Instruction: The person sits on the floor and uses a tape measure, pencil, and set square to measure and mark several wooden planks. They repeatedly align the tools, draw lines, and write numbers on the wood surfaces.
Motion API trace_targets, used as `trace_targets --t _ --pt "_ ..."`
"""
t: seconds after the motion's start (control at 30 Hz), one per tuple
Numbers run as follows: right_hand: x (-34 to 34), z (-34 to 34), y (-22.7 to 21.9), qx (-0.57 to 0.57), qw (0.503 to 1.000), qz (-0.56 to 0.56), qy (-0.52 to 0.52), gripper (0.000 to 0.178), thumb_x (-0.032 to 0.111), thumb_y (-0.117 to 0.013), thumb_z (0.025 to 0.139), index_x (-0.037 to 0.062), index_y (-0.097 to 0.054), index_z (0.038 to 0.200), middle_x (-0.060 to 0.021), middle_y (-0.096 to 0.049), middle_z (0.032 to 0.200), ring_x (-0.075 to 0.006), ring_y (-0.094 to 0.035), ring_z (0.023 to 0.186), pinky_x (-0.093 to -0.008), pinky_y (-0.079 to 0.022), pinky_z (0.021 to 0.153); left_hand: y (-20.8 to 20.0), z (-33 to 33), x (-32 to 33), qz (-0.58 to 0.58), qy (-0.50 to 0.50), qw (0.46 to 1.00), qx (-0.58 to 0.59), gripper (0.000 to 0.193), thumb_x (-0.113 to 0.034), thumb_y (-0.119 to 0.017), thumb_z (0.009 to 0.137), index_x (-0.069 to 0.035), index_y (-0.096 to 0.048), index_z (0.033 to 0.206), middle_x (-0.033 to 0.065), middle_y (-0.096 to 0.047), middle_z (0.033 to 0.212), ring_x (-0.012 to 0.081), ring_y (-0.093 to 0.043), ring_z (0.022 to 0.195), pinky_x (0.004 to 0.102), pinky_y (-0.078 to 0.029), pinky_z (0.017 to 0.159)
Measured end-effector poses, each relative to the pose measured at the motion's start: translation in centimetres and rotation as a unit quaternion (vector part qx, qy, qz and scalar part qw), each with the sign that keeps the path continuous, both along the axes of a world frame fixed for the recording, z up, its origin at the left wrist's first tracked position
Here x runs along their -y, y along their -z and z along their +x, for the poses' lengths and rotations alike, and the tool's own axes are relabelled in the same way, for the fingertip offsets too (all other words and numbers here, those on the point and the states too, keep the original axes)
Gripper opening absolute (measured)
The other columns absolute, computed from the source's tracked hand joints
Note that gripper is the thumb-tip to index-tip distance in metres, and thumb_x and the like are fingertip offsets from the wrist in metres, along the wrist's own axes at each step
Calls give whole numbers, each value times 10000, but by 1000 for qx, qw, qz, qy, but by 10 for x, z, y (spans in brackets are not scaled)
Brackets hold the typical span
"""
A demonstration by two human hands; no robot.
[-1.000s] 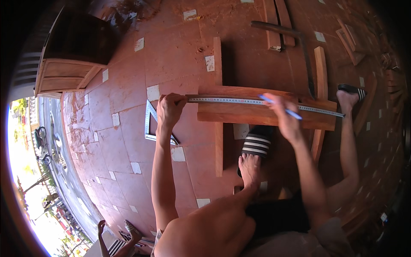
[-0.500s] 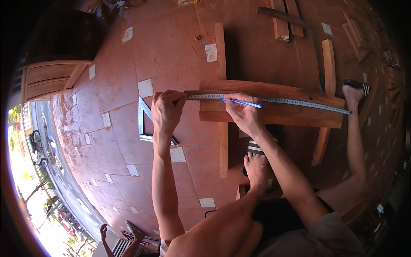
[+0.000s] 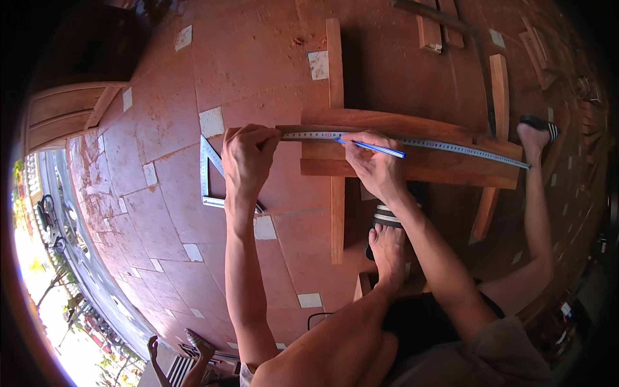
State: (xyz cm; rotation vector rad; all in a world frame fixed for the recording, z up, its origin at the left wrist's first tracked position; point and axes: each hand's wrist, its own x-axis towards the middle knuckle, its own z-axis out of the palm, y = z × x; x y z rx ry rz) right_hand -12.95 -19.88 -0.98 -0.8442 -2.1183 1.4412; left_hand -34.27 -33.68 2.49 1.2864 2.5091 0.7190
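Note:
My left hand point(image 3: 248, 158) is closed on the left part of a metal tape measure point(image 3: 451, 147), just beyond the boards' left ends. The tape is stretched to the right across a flat reddish wooden board point(image 3: 445, 170), its far end at the board's right end near my foot. My right hand point(image 3: 379, 169) grips a blue-and-white pen point(image 3: 391, 151), its tip at the tape near the board's left end. A second wooden board point(image 3: 406, 121) with a curved outer edge lies along the far side of the tape.
Two wooden bars point(image 3: 337, 219) point(image 3: 499, 97) lie crosswise under the boards. A metal set square point(image 3: 205, 171) lies on the tiled floor beside my left wrist. My sandalled foot point(image 3: 387, 242) is close to the boards. More timber point(image 3: 538, 58) lies at the far right; another person's limbs point(image 3: 201, 348) show lower left.
My right hand and the pen have shifted slightly right along the tape. My left hand keeps its hold. The whole view has shifted a little, with the boards now higher in it.

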Motion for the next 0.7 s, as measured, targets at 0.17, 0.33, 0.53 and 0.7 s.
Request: trace_targets --t 0.17,0.33,0.53,0.7 --pt "0 0 -2 -4 1000 -13 -3 153 -13 -698 942 -32 -749 1085 -150 -781 978 -190 -764 884 -295 -632 729 0 0 1 0 0 1000 -6 129 -119 -813 839 -68 -835 956 86 -796 971 287 -706 919 389 -541 914" --pt "0 0 -2 -1 1000 -3 -5 160 -32 -691 933 -35 -749 1083 -153 -781 977 -187 -762 888 -295 -624 735 0 1 0 -2 -6 1000 -2 127 -116 -810 842 -70 -835 957 85 -797 971 287 -705 915 388 -540 915" --pt "1 0 -1 4 1000 8 -4 160 -34 -690 933 -31 -750 1081 -150 -780 972 -176 -756 885 -284 -612 733 0 0 0 2 -5 1000 2 127 -113 -813 839 -69 -835 956 83 -797 966 284 -704 909 389 -539 916" --pt "1 1 -2 1 1000 10 -4 164 -44 -688 928 -30 -751 1080 -142 -775 966 -166 -746 869 -279 -608 742 0 1 0 0 -6 1000 1 125 -107 -812 837 -68 -835 954 86 -795 963 281 -709 925 385 -546 912"
